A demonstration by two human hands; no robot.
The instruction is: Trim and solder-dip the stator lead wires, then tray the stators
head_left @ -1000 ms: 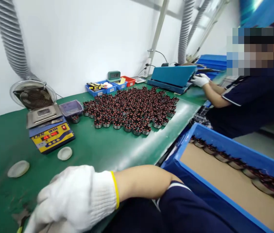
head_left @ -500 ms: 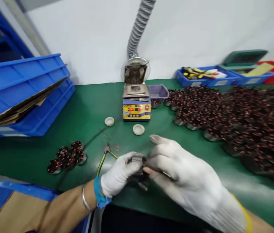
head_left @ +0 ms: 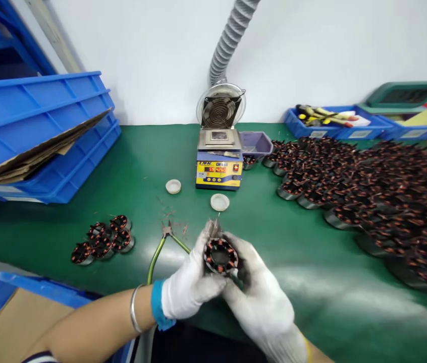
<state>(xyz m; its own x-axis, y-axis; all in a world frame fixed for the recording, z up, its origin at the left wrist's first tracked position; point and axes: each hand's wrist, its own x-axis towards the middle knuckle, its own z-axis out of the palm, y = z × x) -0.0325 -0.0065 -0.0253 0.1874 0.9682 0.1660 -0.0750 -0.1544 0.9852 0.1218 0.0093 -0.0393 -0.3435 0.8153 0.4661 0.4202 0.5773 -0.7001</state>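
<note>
Between my two gloved hands is a motor stator (head_left: 209, 262), a round metal ring with copper windings and a dark hollow centre, its wound face turned toward me. My left hand (head_left: 189, 287) grips it from the left, thumb along its lower edge. From the right, my right hand (head_left: 261, 292) wraps it, with the fingers behind the ring partly hidden. Left of my hands lie green-handled cutters (head_left: 156, 257), jaws pointing away, with thin wire scraps around them. Just beyond my fingertips stands a small white dish (head_left: 220, 202); a second white dish (head_left: 173, 186) sits farther left.
A solder pot (head_left: 219, 169) with a lit display stands at the back, below a grey hose (head_left: 232, 40). Many stators (head_left: 380, 201) crowd the right side; several more (head_left: 103, 245) stand at left. Blue crates (head_left: 65, 101) are stacked at far left, and tool bins (head_left: 315, 131) line the back right.
The stator has turned so its wound face shows toward me. My right hand has come in from a raised finger pose to wrap the ring's right side. The view has shifted slightly.
</note>
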